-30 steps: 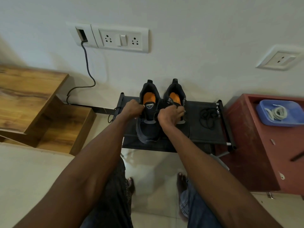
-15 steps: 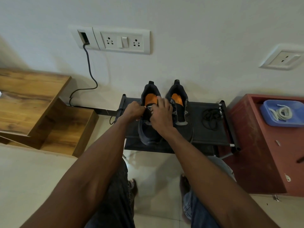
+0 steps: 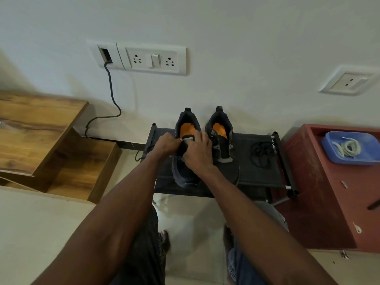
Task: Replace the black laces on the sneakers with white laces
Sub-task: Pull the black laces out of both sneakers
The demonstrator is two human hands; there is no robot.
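Dark sneakers side by side; black lace right; white laces in tray.

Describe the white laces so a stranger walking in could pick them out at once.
Start at the red cabinet on the right, beside the black shoe rack. On its top sits a shallow blue tray, and the white laces lie coiled inside it. They are pale and in a tray; the only other loose laces, the black laces, lie bare on the rack.

White wall with sockets, wooden shelves, red cabinet, pale floor
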